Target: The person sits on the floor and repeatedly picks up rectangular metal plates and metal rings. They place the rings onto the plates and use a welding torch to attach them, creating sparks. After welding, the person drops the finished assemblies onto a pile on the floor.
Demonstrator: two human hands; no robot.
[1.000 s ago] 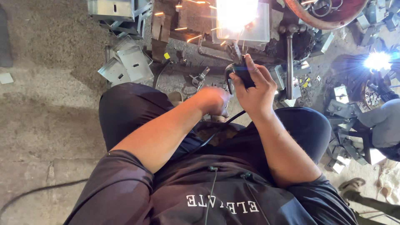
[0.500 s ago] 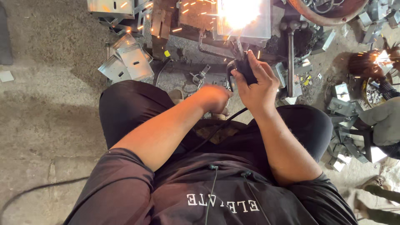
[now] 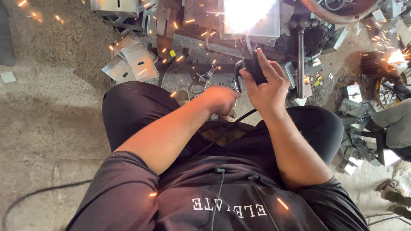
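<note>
The concrete floor (image 3: 51,111) lies open and bare to the person's left, while ahead and to the right it is crowded with scrap. A pile of bent grey sheet-metal brackets (image 3: 130,62) sits just beyond the left knee, and a rusty upright steel post (image 3: 300,60) stands close beside the work, leaving little room on that side.

The right hand (image 3: 267,83) is raised ahead of the right knee, wrist straight, its fingers (image 3: 274,70) wrapped tightly round the black handle of a welding tool (image 3: 253,68), which points up and away at a flat grey metal plate (image 3: 250,19). A black cable (image 3: 222,132) runs from the tool back across the lap. The left hand (image 3: 220,99) reaches forward over the lap, just beside the right wrist, back of the hand uppermost; its fingers curl downward out of sight, so what they hold cannot be told.

A white glare covers the plate where the tool meets it, hiding the joint, and orange sparks fly outward. At the right edge another person's grey sleeve (image 3: 396,122) is cut off beside a second bright flare (image 3: 396,55).
</note>
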